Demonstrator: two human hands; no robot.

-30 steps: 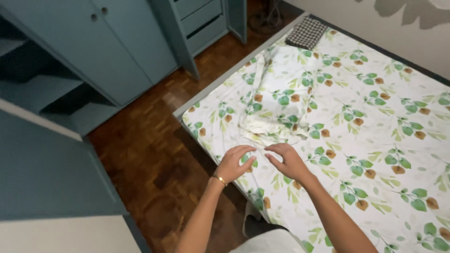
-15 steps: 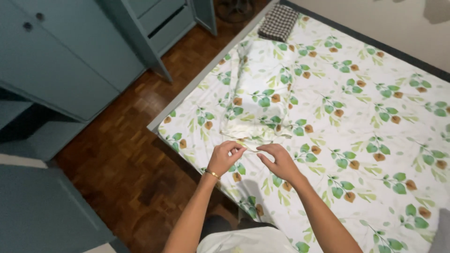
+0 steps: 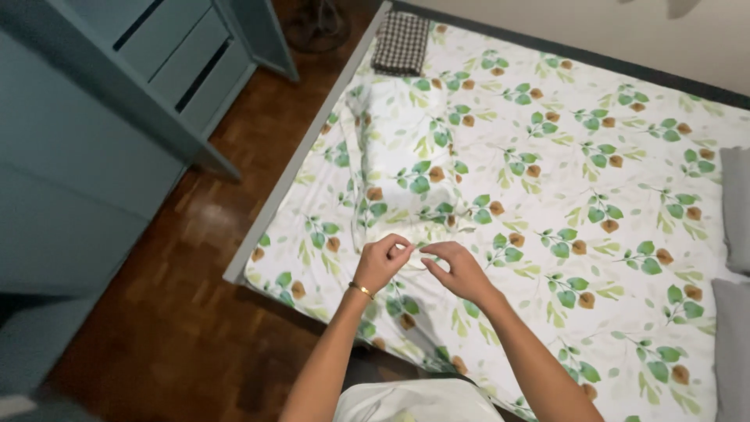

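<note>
Since the frame 0.5 s back, my view has swung so the mattress fills more of the right side and the teal cabinet has slid toward 10 o'clock; both hands have lifted a little off the sheet and drawn closer, fingertips nearly meeting.

My left hand (image 3: 383, 262), with a thin gold bracelet (image 3: 361, 290) at the wrist, is curled, thumb and forefinger pinched on a small fold of the white cotton bedsheet printed with green leaves and brown berries (image 3: 578, 234). My right hand (image 3: 459, 270) sits just beside it at 3 o'clock, fingers bent and also nipping the same raised edge of cloth. The pinched bit is too small for me to tell whether it is a corner or a seam.

That sheet is soft and creased, spread over the mattress; the gripped part lies near the bed's lower-left corner. At 12 o'clock from my hands rests a rectangular pillow in a matching leaf-print case (image 3: 402, 156), rumpled along its left side. Beyond it, near the top edge, lies a small folded black-and-white checked cloth (image 3: 400, 43). 2 grey cushions (image 3: 733, 234) show at the 3 o'clock border.

A glossy dark-brown parquet floor (image 3: 180, 312) runs along the bed's grey frame edge (image 3: 305, 168). A teal painted wooden cabinet with drawers (image 3: 133, 78) fills 9 to 11 o'clock. Nothing blocks my hands.
</note>
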